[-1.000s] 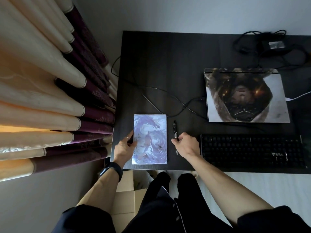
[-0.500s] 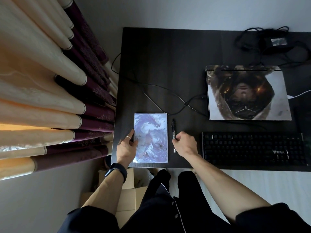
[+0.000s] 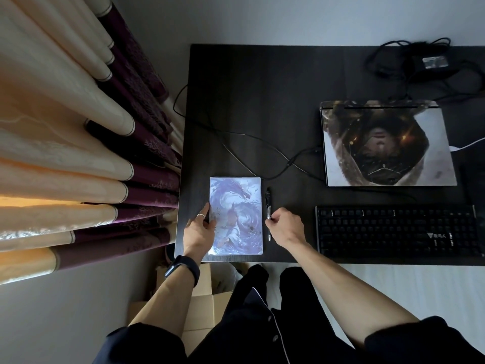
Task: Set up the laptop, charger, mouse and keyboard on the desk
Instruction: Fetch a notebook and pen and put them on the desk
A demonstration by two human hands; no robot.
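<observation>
- Lilac notebook (image 3: 236, 215) lies at the near-left corner of the desk (image 3: 262, 88); left hand (image 3: 200, 233) touches its left edge, fingers fairly straight.
- Right hand (image 3: 286, 228) pinches pen (image 3: 267, 199) just beside it.
- Keyboard (image 3: 396, 229) near the front edge: stiff, long; probably best lifted by both ends.
- Laptop (image 3: 388, 145) behind it, closed, likely heavy, slick lid; take both side edges.
- Charger (image 3: 433, 61) far right corner: lift brick, cords floppy.
- No mouse in view.
</observation>
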